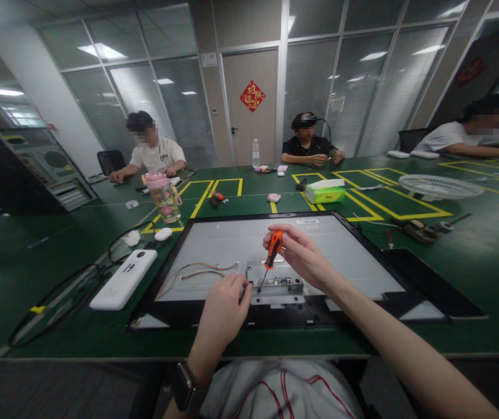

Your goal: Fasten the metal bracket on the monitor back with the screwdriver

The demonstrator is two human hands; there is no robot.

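A flat monitor panel [345, 250] lies back side up on the green table, black frame around a grey metal sheet. Near its front edge sits a small metal board bracket [281, 285] with thin wires [197, 270] running left. My right hand [304, 256] grips an orange-handled screwdriver [272, 251], tip down on the bracket's left end. My left hand [225, 302] rests on the panel beside the bracket, fingertips pressed at its left edge, fingers curled.
A white rectangular device [124, 278] and black cables [70, 285] lie left of the panel. Behind are a pink-lidded cup [164, 198], a green tissue box [324, 191], a white fan grille [437, 186] and small tools. Three other people sit along the far and right sides.
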